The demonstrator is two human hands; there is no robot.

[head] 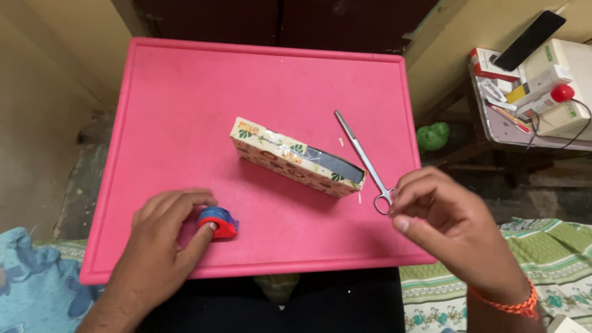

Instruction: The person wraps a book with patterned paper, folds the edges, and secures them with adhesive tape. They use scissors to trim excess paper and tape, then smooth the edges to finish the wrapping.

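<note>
My left hand [157, 246] rests on the pink table [185, 111] near its front edge. Its thumb and forefinger pinch a small red and blue tape dispenser [219, 222]. A rectangular box [296, 157] partly covered in floral wrapping paper lies at the middle of the table, with a dark unwrapped patch on top. To its right lie thin metal scissors [361, 154], blades pointing away. My right hand [447, 225] hovers at the scissors' ring handle with fingertips pinched together. I see nothing between them.
A side shelf [512, 126] at the right carries a dark phone [529, 40], small boxes, pens, a red knob and cables. A green object [433, 135] sits on the floor below it. Patterned cloth lies at both lower corners.
</note>
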